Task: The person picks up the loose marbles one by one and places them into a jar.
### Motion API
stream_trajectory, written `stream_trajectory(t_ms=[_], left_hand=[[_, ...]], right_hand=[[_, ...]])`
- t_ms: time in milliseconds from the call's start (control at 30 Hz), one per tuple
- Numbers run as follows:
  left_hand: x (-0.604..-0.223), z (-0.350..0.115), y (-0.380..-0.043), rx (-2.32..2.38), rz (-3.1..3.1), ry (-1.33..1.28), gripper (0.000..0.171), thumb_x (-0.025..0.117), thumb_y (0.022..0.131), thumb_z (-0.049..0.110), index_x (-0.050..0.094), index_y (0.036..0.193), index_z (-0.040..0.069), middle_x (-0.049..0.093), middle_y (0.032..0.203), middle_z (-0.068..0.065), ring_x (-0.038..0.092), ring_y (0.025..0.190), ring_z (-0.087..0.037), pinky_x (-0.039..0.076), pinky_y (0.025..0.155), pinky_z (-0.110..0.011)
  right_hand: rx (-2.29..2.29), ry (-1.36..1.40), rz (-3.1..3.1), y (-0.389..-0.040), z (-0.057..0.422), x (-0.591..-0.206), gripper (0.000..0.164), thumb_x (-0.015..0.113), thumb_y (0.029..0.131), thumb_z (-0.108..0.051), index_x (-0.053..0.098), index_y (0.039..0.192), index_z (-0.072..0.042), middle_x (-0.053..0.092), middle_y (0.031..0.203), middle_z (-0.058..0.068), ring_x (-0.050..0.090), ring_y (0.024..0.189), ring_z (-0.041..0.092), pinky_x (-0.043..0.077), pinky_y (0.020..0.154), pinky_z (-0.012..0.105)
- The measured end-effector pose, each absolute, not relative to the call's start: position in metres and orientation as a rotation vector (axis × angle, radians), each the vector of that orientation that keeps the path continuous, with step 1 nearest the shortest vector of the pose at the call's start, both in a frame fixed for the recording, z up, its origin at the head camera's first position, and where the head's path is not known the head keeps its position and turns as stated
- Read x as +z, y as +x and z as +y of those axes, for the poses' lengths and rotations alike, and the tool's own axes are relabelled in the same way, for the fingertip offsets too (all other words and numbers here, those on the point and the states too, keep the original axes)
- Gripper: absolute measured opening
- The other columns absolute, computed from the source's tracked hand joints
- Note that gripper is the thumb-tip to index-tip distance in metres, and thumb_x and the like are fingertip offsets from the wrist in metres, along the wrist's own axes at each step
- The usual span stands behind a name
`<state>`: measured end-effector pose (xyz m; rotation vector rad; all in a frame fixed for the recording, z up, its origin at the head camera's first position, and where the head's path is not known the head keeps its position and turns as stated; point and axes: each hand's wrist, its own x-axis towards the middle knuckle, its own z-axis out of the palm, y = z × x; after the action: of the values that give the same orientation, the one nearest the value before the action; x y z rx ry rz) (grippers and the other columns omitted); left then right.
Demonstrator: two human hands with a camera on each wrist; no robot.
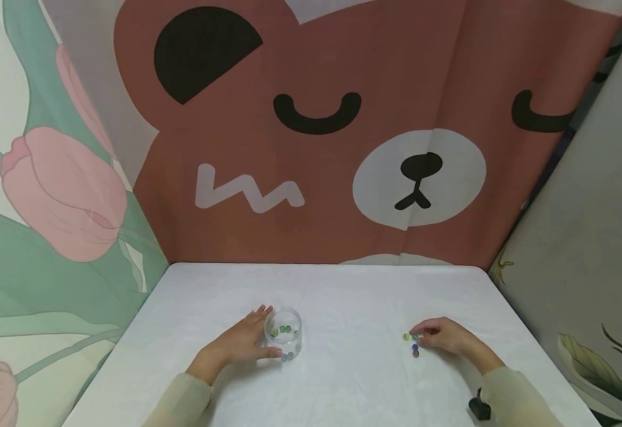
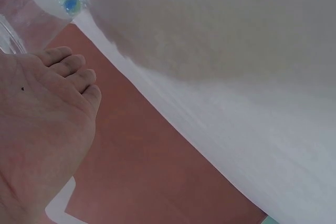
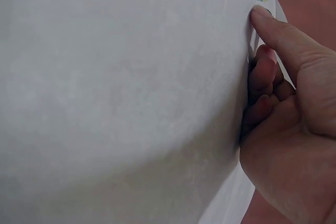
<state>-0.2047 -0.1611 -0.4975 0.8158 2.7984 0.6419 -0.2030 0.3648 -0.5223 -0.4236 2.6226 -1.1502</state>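
Note:
A clear round jar (image 1: 297, 320) stands left of the table's middle, with several green and blue marbles (image 2: 71, 4) low inside. My left hand (image 1: 242, 339) rests against the jar's left side. Its fingers reach along the far side and its thumb lies at the front. Right of the middle, my right hand (image 1: 446, 335) pinches a green marble (image 1: 415, 337) between thumb and index finger, close over the cloth. Near those fingertips lie a yellow-green marble (image 1: 406, 336), a blue marble (image 1: 415, 347) and an orange-brown marble (image 1: 415, 354). The right index finger is hidden behind the thumb in the right wrist view.
White cloth covers the table (image 1: 343, 379). A small black object (image 1: 479, 406) lies by the right sleeve. Behind the far edge hangs a curtain (image 1: 316, 231) with a bear print, and patterned fabric (image 1: 567, 237) borders the right side.

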Motion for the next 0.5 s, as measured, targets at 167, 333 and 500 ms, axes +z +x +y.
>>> stream_trajectory(t_ms=[167,333,500], left_hand=[[-0.4975,-0.1623,-0.2042,0.627,2.798,0.825,0.108,0.065,0.084,0.072,0.029,0.158,0.002,0.029,0.164,-0.018,0.019,0.154,-0.038,0.019,0.125,-0.055],[-0.4964,-0.1622,-0.2044,0.62,2.807,0.822,0.107,0.066,0.085,0.07,0.029,0.158,0.002,0.028,0.164,-0.018,0.019,0.154,-0.037,0.019,0.125,-0.055],[-0.498,-0.1617,-0.2033,0.646,2.798,0.8,0.106,0.068,0.085,0.067,0.028,0.159,0.002,0.027,0.164,-0.018,0.019,0.154,-0.037,0.018,0.125,-0.055]], right_hand=[[-1.146,-0.413,2.625,-0.2012,0.3641,-0.5212,0.023,0.076,0.088,-0.009,0.076,0.109,-0.002,0.056,0.081,0.0,0.047,0.075,0.005,0.039,0.063,0.021],[-1.146,-0.38,2.624,-0.2001,0.3628,-0.5183,0.023,0.076,0.089,-0.012,0.075,0.111,-0.003,0.057,0.083,0.0,0.048,0.077,0.008,0.04,0.065,0.022],[-1.101,-0.328,2.651,-0.2009,0.3616,-0.5176,0.022,0.075,0.091,-0.017,0.076,0.111,-0.007,0.062,0.089,0.0,0.049,0.081,0.012,0.041,0.068,0.023]])
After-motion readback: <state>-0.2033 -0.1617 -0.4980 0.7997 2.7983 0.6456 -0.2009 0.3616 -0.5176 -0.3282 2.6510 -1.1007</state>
